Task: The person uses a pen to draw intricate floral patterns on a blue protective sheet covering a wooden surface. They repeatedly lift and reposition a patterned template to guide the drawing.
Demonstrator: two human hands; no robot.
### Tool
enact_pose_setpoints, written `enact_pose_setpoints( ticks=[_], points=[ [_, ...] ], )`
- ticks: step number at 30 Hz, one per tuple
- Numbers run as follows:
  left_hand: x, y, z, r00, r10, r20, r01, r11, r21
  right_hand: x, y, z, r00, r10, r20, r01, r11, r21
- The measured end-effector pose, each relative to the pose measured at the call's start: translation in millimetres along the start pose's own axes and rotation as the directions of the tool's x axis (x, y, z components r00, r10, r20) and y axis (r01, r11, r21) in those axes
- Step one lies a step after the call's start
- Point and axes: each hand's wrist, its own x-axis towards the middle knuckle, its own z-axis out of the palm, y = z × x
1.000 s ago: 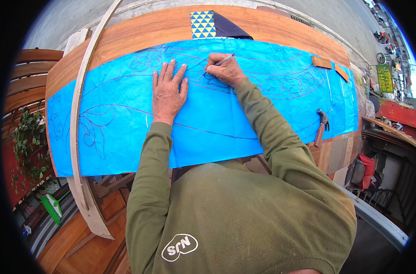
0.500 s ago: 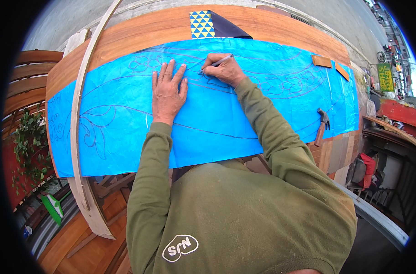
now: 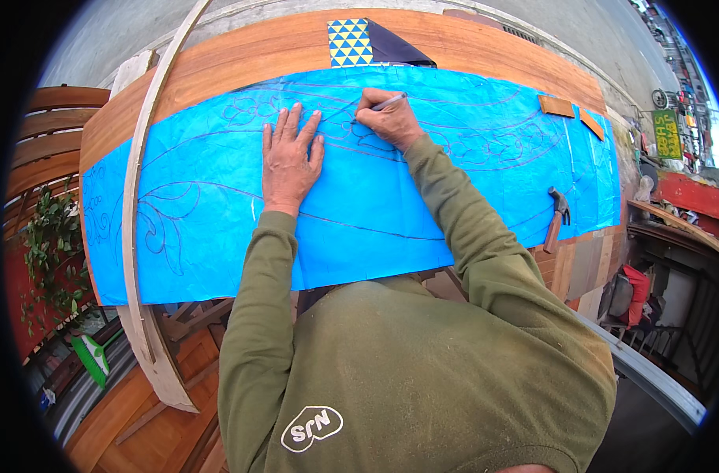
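A large blue sheet [image 3: 351, 252], drawn with dark curving lines and floral shapes, lies over a wooden board [image 3: 249, 51]. My left hand [image 3: 290, 162] rests flat on it with the fingers stretched out. In my right hand [image 3: 392, 122], to the right and slightly farther off, a pen [image 3: 389, 102] is gripped, its upper end pointing right. The pen's tip is near the drawn lines by the fingertips; whether it touches the sheet I cannot tell.
A long wooden strip [image 3: 138, 173] crosses the sheet at the left. A hammer [image 3: 558, 219] lies at its right, below two small wood blocks [image 3: 556, 106] [image 3: 591, 124]. At the far edge lies a folded patterned cloth [image 3: 350, 43]. A green broom head [image 3: 91, 359] is at lower left.
My right hand has shifted very slightly with the pen, its fingertips moving a little toward the far side and right. My left hand has stayed in place.
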Motion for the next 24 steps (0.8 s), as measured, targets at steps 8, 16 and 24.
enact_pose_setpoints(
  ticks=[8, 16, 24],
  points=[
    [-1, -1, 0, 1.000, 0.010, -0.003, -0.010, 1.000, -0.008, -1, 2, -2, 0.998, 0.060, 0.031, -0.061, 0.998, 0.033],
    [3, -5, -2, 0.999, 0.038, 0.019, -0.037, 0.999, -0.022, 3, -9, -9, 0.979, 0.182, -0.087, -0.138, 0.919, 0.368],
    [4, -15, -8, 0.997, -0.067, 0.025, 0.071, 0.910, -0.407, 6, -12, -9, 0.958, 0.259, -0.127, -0.196, 0.907, 0.373]
  ],
)
